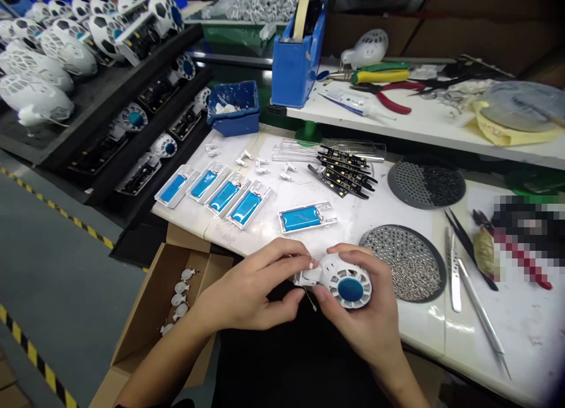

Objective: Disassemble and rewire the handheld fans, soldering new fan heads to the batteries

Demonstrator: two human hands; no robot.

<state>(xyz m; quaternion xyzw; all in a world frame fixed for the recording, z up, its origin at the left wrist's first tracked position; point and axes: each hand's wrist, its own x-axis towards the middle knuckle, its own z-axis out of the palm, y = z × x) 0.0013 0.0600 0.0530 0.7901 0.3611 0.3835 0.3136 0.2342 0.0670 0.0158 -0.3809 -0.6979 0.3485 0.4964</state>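
My right hand (371, 302) is wrapped round a white slotted round housing with a blue disc (351, 289) on its face. With its fingers closed, my left hand (260, 284) grips a small white plastic bracket (306, 275) that meets the housing's left side. A thin wire with a small plug (313, 305) hangs below the bracket. Just beyond my hands a white tray with a blue battery (304, 219) lies on the table. To its left are several similar battery trays (247, 206) in a row.
Black LED strips (346, 171) and small white brackets (289, 171) lie farther back. A dish of screws (408, 266), a dish of dark small parts (426, 184) and tweezers (453, 269) are on the right. An open carton (145, 314) stands left; a black rack (110, 90) holds finished-looking units.
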